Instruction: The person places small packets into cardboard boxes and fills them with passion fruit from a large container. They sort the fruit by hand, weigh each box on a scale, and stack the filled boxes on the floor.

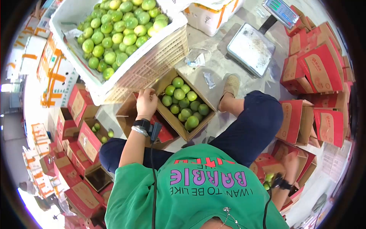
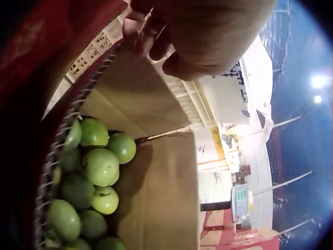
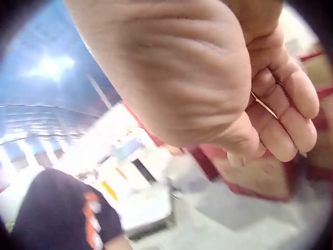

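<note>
An open cardboard box [image 1: 190, 133] of round green fruits [image 1: 183, 104] stands on the floor before the person. My left hand [image 1: 146, 102] grips the upper edge of its left side, fingers curled at the cardboard; the left wrist view shows the fruits [image 2: 101, 166] below that hand. Off to the right side, my right hand [image 1: 291, 162] is blurred above red cartons. Its fingers [image 3: 281, 130] are loosely bent in the right wrist view, with nothing seen in them.
A white plastic crate [image 1: 164, 47] heaped with green fruits stands at the upper left. A digital scale [image 1: 251, 49] sits upper right. Red cartons [image 1: 322, 65] line the right; more cartons [image 1: 82, 198] and a few fruits [image 1: 110, 133] lie left. An open carton [image 1: 124, 114] adjoins the fruit box.
</note>
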Available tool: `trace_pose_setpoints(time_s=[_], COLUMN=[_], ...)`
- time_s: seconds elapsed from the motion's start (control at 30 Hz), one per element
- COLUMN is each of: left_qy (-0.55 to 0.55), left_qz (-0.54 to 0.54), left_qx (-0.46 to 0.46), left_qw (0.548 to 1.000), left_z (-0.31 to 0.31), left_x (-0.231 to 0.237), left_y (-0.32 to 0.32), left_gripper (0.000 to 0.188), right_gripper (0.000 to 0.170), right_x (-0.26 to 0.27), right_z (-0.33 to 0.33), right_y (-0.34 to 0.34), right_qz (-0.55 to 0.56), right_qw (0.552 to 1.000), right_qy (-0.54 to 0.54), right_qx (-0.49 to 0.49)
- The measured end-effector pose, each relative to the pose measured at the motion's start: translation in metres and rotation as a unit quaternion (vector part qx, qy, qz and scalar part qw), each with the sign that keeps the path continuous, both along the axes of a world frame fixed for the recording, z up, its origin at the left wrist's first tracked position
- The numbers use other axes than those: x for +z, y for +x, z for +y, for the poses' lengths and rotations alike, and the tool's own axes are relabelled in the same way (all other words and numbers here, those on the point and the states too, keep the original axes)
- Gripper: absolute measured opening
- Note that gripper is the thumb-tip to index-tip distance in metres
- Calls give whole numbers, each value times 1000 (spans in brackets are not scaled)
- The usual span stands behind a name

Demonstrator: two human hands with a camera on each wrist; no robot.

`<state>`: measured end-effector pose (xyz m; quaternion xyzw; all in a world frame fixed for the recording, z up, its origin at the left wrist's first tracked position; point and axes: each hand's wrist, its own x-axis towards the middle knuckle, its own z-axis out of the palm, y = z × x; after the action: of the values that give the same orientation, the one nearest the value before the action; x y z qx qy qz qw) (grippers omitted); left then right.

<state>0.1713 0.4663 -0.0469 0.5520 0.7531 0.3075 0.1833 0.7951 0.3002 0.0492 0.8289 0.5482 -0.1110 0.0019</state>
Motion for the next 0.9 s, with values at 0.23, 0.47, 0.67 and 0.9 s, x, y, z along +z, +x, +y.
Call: trace_pose_setpoints(time_s=[0.23, 0.47, 0.67, 0.9], left_qy=[-139, -189, -156, 101], left_qz=[151, 297, 288, 273], left_qx=[-377, -491, -544, -222], left_qw=[903, 797, 772, 930], left_z=[-53, -85, -31, 36], left_x=[44, -14, 53, 126], left_y=[72, 105, 124, 107], left_gripper=[52, 13, 11, 64], right_gripper=[24, 24, 21, 13], right_x=[76, -102, -94, 27], right_z=[275, 289, 347, 388], right_y=[-222, -414, -324, -172], right_qz=[145, 149, 264, 411], right_qw=[918, 851, 825, 909], right_qy=[34, -202, -118, -10], right_qx=[367, 462, 485, 66])
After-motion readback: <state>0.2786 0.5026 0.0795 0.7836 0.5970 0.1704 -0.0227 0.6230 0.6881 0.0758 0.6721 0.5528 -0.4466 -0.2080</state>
